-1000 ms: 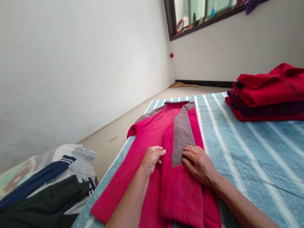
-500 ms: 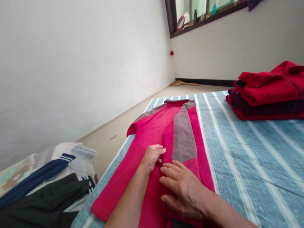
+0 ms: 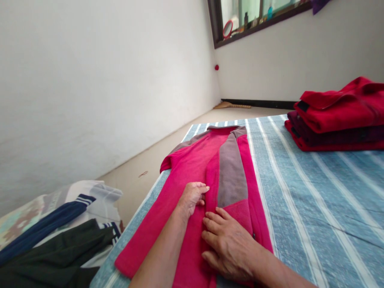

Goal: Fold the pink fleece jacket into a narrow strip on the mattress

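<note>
The jacket [image 3: 189, 168] lies spread beneath both hands, collar beyond them, one sleeve [image 3: 232, 176] laid lengthwise over it. The left hand [image 3: 192, 199] is curled, thumb and fingers pinching the sleeve's edge. Just nearer, the right hand [image 3: 229, 244] rests palm down on the sleeve, fingers slightly spread, gripping nothing. Beyond it to the right sits a stack [image 3: 342, 120] of clothes.

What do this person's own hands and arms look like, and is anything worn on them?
The left hand and right hand are bare, with no glove, ring, watch or bracelet visible. Both forearms are uncovered up to the picture's edge; no sleeve shows.
</note>
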A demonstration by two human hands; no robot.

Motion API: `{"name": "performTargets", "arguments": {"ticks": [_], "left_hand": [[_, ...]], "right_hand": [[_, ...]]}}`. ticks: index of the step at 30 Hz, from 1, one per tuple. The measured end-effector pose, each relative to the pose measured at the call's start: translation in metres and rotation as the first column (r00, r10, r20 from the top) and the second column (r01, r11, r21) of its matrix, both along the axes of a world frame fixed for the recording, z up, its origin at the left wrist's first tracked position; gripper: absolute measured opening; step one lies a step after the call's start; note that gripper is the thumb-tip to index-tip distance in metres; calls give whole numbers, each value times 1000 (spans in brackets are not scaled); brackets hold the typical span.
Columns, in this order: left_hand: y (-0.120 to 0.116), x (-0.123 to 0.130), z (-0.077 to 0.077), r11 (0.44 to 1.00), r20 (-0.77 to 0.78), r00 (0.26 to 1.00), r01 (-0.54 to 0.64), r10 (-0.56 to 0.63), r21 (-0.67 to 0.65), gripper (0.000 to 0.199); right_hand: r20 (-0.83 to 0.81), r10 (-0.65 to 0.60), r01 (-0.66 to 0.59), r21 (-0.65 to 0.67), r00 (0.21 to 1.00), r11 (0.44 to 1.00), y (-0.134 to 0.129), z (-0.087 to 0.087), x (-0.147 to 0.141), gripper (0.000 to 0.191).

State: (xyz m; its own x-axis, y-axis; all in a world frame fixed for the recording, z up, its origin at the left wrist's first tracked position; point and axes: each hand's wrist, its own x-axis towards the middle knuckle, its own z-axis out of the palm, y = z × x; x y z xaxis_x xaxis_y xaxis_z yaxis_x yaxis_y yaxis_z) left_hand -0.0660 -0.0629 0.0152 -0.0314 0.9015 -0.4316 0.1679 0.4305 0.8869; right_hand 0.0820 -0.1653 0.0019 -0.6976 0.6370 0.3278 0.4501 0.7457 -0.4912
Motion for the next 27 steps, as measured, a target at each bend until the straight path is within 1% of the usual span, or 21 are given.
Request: {"name": "performTargets", "arguments": {"ticks": [3,9,12,18,27], "left_hand": [[6,2,2,1000,-17,1000,4,-4,-1,33],[20,6,-2,997,-74,996,-53,58,62,32],[22,6,-2,996,-72,995,-63,67,56,30],[23,7,5,997,-52,996,-71,73,28,29],[34,12,1,992,-68,991,-114,117,53,28]], "right_hand": [[-8,1,-1,-11,1000,1000,0,-1,0,18],[-12,2,-2,-16,1000,1000,1,-1,0,20],[-16,2,-2,-14,1000,1000,1,-1,0,19],[-26,-5,5,-13,1000,1000,1,-2,-1,19],[-23,-5,4,-23,1000,1000,1,0,0,18]]}}
